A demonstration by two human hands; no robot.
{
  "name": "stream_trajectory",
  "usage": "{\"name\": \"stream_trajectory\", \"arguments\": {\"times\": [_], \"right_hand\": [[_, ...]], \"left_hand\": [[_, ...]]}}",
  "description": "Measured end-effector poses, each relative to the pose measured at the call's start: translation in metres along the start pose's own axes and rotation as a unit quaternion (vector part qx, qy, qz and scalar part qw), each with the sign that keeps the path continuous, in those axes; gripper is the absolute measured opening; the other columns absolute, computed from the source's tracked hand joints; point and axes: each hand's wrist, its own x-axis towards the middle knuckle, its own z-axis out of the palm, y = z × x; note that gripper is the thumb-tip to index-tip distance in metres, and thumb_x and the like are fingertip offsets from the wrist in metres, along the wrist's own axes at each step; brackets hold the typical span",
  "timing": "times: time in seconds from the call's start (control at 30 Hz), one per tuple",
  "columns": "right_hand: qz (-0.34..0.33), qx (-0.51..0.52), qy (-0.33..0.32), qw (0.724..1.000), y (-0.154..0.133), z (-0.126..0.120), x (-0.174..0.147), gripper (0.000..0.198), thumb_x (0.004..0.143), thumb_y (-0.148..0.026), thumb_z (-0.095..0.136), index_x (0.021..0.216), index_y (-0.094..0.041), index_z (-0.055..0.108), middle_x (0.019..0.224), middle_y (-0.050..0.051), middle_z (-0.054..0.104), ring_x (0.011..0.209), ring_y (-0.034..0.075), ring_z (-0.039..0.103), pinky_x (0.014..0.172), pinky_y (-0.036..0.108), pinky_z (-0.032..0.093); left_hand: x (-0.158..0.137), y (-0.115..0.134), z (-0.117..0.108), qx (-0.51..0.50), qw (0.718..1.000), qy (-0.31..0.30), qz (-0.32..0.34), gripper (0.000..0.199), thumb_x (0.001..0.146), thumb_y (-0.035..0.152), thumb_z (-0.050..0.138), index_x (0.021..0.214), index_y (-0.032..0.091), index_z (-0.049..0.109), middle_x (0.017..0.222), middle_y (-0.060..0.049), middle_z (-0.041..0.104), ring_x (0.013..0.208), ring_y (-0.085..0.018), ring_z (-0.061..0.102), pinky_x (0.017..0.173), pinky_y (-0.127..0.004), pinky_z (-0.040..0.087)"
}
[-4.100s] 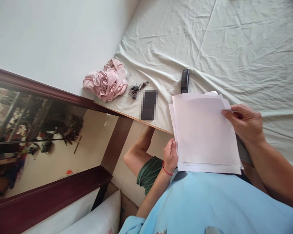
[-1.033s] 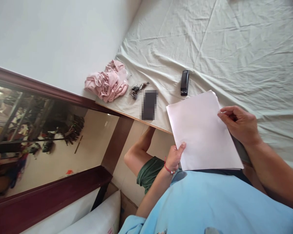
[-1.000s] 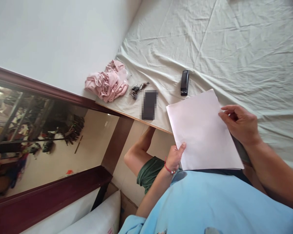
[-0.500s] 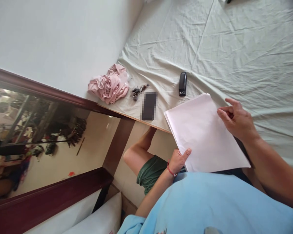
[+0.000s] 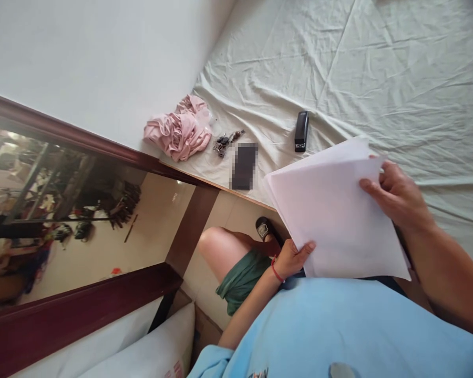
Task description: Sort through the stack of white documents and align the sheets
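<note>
A stack of white paper sheets [image 5: 335, 220] rests over my lap at the edge of the cloth-covered surface. My left hand [image 5: 294, 258] grips its lower left side, thumb on top and fingers underneath. At the upper right corner, my right hand [image 5: 398, 191] pinches the top sheet or sheets between thumb and fingers, lifting that corner off the pages below. Beyond the paper lies a black stapler [image 5: 301, 131] on the cloth, touched by neither hand.
On the pale green cloth [image 5: 398, 79] lie a pixelated dark rectangle [image 5: 244, 166], a bunch of keys [image 5: 222, 144] and a crumpled pink cloth [image 5: 179, 128]. A mirror in a dark red frame [image 5: 142, 166] stands at left, against a white wall [image 5: 94, 63].
My right hand has closed on the paper's upper right corner and raised it. The sheets have fanned apart a little at the top. My left hand keeps its hold.
</note>
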Motion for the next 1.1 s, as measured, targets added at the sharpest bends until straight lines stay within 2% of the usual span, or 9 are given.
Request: {"name": "stream_trajectory", "arguments": {"times": [0.07,0.13,0.23,0.33,0.43,0.53,0.63,0.9,1.1], "right_hand": [[0.118,0.089,-0.071,0.987,-0.004,-0.003,-0.002,0.064,0.068,-0.066,0.091,0.116,-0.026,0.078,0.088,0.006,0.081,0.065,0.025,0.072,0.054,0.037,0.061],[0.201,0.114,-0.102,0.968,-0.008,-0.004,-0.005,0.056,0.056,-0.064,0.098,0.084,-0.02,0.079,0.08,0.008,0.08,0.06,0.025,0.072,0.048,0.035,0.06],[0.229,0.122,-0.1,0.961,-0.013,-0.003,-0.01,0.056,0.052,-0.064,0.1,0.066,-0.017,0.074,0.069,0.007,0.076,0.053,0.022,0.068,0.042,0.032,0.056],[0.22,0.141,-0.098,0.96,-0.018,-0.004,-0.014,0.054,0.052,-0.062,0.101,0.066,-0.017,0.076,0.069,0.007,0.077,0.053,0.021,0.069,0.043,0.03,0.057],[0.214,0.145,-0.129,0.957,-0.023,-0.006,-0.018,0.05,0.056,-0.058,0.101,0.07,-0.016,0.079,0.074,0.008,0.08,0.06,0.023,0.073,0.049,0.03,0.061],[0.216,0.145,-0.168,0.951,-0.026,-0.009,-0.02,0.048,0.057,-0.056,0.102,0.075,-0.017,0.082,0.081,0.01,0.082,0.067,0.024,0.076,0.055,0.031,0.064],[0.224,0.151,-0.164,0.949,-0.027,-0.01,-0.019,0.047,0.059,-0.056,0.101,0.079,-0.018,0.083,0.086,0.01,0.083,0.07,0.025,0.077,0.057,0.031,0.064],[0.216,0.099,-0.152,0.959,-0.022,-0.01,-0.016,0.057,0.062,-0.07,0.094,0.079,-0.018,0.08,0.083,0.01,0.081,0.069,0.025,0.076,0.055,0.032,0.061],[0.22,0.082,-0.161,0.959,-0.026,-0.011,-0.017,0.061,0.06,-0.074,0.092,0.078,-0.018,0.077,0.085,0.011,0.08,0.07,0.026,0.074,0.055,0.033,0.059]], "left_hand": [[0.0,0.002,-0.004,0.035,0.999,-0.013,0.018,0.058,0.095,0.071,0.063,0.102,0.016,0.081,0.093,-0.011,0.08,0.097,-0.029,0.074,0.091,-0.04,0.061],[0.001,0.005,-0.01,0.072,0.997,-0.015,0.025,0.057,0.097,0.07,0.06,0.099,0.016,0.079,0.091,-0.011,0.079,0.091,-0.028,0.073,0.084,-0.038,0.06],[0.006,0.019,-0.023,0.04,0.997,0.05,0.045,0.057,0.094,0.071,0.065,0.103,0.016,0.075,0.1,-0.012,0.079,0.09,-0.025,0.071,0.081,-0.034,0.058],[0.019,0.043,-0.032,-0.073,0.983,0.146,0.085,0.059,0.087,0.068,0.078,0.119,0.019,0.068,0.11,-0.009,0.078,0.102,-0.024,0.072,0.093,-0.035,0.057],[0.039,0.07,-0.035,-0.169,0.962,0.197,0.09,0.052,0.085,0.067,0.081,0.108,0.022,0.068,0.098,-0.004,0.076,0.095,-0.02,0.072,0.093,-0.034,0.058],[0.058,0.09,-0.032,-0.246,0.954,0.162,0.063,0.056,0.077,0.065,0.089,0.108,0.021,0.073,0.105,-0.007,0.08,0.102,-0.025,0.075,0.099,-0.039,0.059],[0.073,0.099,-0.03,-0.27,0.955,0.113,0.04,0.065,0.068,0.058,0.097,0.114,0.018,0.075,0.109,-0.009,0.081,0.11,-0.03,0.076,0.102,-0.043,0.059],[0.085,0.085,-0.022,-0.274,0.952,0.134,0.034,0.063,0.059,0.047,0.103,0.11,0.018,0.079,0.111,-0.008,0.083,0.112,-0.028,0.076,0.107,-0.042,0.058],[0.084,0.078,-0.028,-0.229,0.97,0.081,0.027,0.061,0.058,0.042,0.104,0.11,0.02,0.081,0.109,-0.006,0.083,0.102,-0.025,0.076,0.097,-0.04,0.062]]}}
